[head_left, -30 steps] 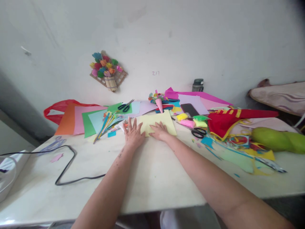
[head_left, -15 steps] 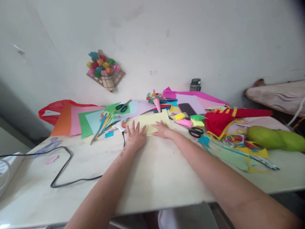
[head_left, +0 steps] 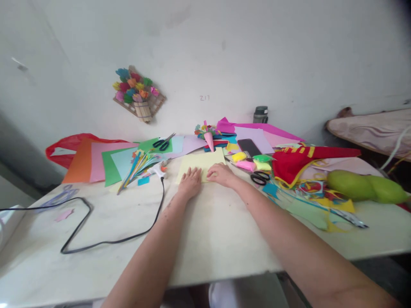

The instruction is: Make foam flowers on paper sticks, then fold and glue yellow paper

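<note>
A pale yellow sheet of paper [head_left: 201, 160] lies on the table in front of me. My left hand [head_left: 190, 182] rests flat on its near left part, palm down, fingers stretched out. At the near right part of the sheet, my right hand [head_left: 221, 174] has its fingers bent and drawn together with the thumb, closed at the paper; the exact hold is partly hidden. Left of the sheet sits a white glue gun [head_left: 157, 170] with a black cord. A pink paper cone with small paper flowers [head_left: 209, 140] stands just behind the sheet.
Coloured paper sheets [head_left: 96, 162], paper strips [head_left: 131, 173] and scissors [head_left: 163, 143] lie left. To the right are a phone [head_left: 249, 147], clay packets [head_left: 245, 165], black-handled scissors [head_left: 259, 177], red cloth [head_left: 289, 164], paper scraps and a green pouch-like object [head_left: 362, 186]. A cord [head_left: 105, 243] crosses the left.
My left hand has moved right onto the sheet, its fingers closer together. My right hand's fingers have gone from spread to bent. The view has shifted slightly.
</note>
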A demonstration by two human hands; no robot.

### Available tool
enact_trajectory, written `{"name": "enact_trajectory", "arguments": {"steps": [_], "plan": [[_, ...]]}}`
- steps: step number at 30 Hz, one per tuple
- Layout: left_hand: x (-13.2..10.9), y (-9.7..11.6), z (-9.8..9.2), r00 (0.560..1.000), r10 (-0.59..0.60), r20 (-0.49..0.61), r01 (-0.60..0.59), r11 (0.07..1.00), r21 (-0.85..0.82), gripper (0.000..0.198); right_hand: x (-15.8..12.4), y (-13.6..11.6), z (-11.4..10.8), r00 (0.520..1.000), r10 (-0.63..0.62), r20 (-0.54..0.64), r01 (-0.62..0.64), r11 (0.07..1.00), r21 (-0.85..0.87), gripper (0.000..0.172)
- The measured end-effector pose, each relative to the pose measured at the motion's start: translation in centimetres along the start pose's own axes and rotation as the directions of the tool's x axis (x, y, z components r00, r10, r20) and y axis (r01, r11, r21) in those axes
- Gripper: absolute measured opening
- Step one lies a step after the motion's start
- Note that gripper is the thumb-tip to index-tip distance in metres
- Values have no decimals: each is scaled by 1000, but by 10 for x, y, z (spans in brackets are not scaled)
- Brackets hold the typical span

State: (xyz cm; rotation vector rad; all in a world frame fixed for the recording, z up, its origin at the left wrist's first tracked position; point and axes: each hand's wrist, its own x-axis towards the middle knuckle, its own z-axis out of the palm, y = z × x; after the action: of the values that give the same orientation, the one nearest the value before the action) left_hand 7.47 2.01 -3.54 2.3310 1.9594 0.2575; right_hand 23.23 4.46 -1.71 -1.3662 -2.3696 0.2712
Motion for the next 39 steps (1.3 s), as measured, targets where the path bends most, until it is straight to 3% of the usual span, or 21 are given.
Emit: {"name": "enact_trajectory", "arguments": {"steps": [7, 11, 20, 27, 33, 39], "plan": [[1, -1, -3, 1000, -17, 15, 18, 999, -33, 49, 2, -7, 6, 1000, 6, 2, -6, 999, -41, 11], [3, -3, -3, 999, -33, -3, 32, 990, -134, 42, 4, -6, 10, 1000, 19, -6, -19, 999, -42, 11], [6, -5, 0, 998, -53, -21, 48, 982, -183, 35, 4, -11, 1, 994, 77, 78, -73, 996, -56, 16], [6, -6, 1, 997, -65, -34, 59, 984, -170, 38, 2, -5, -5, 993, 73, 95, -65, 995, -79, 14], [7, -5, 1, 998, -63, 1, 62, 988, -140, 57, -5, 0, -15, 989, 64, 130, -51, 993, -106, 13], [7, -5, 0, 998, -64, 9, 65, 993, -101, 59, -4, 8, -7, 996, 5, 86, 4, 995, -98, 14]]}}
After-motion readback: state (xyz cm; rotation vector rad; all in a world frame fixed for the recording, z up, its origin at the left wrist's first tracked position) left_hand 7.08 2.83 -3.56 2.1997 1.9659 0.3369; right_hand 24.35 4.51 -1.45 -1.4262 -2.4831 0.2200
